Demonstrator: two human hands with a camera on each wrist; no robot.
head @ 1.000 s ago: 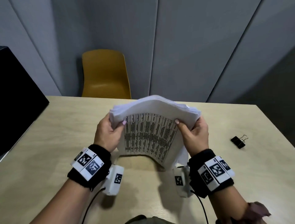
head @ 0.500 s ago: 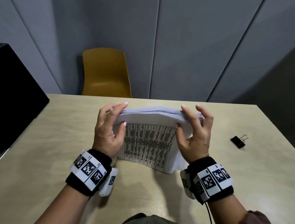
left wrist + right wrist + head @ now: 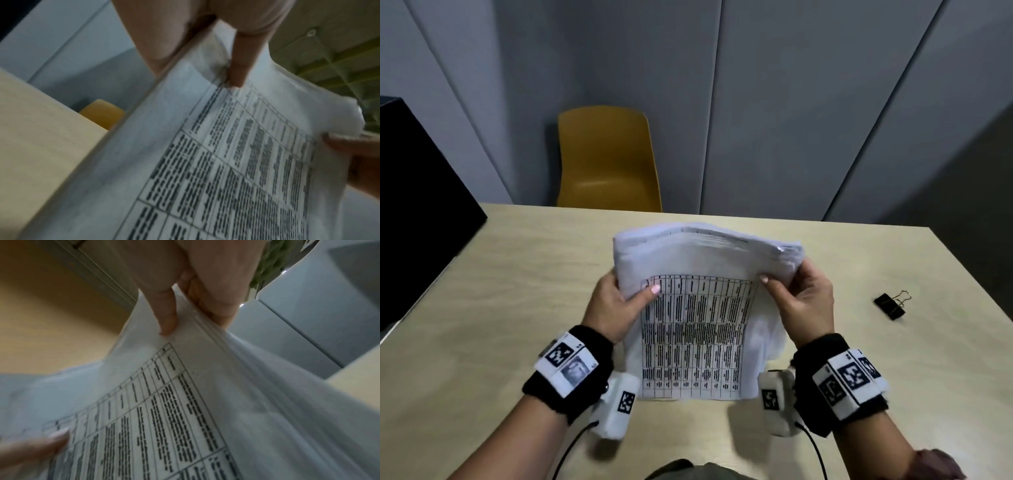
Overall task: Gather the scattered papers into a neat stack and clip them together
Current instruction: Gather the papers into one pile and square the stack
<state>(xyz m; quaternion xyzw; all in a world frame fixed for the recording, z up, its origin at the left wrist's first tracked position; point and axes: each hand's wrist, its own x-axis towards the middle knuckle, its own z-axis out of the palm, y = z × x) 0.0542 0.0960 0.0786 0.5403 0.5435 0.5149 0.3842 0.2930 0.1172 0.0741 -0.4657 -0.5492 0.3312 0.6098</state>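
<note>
A thick stack of white papers, its near sheet printed with a black table, stands tilted on its lower edge on the table. My left hand grips the stack's left side, thumb on the printed face. My right hand grips the right side the same way. In the left wrist view the thumb of the left hand presses the papers. The right wrist view shows the right hand pinching the papers. A black binder clip lies on the table to the right, apart from both hands.
A yellow chair stands behind the table's far edge. A black panel sits at the table's left side. Grey wall panels close off the back. Cables run from both wrist cameras toward the near edge.
The stack was pressed down with fingers over its top edge half a second ago. Now it is raised again, and both hands grip its sides near the top.
</note>
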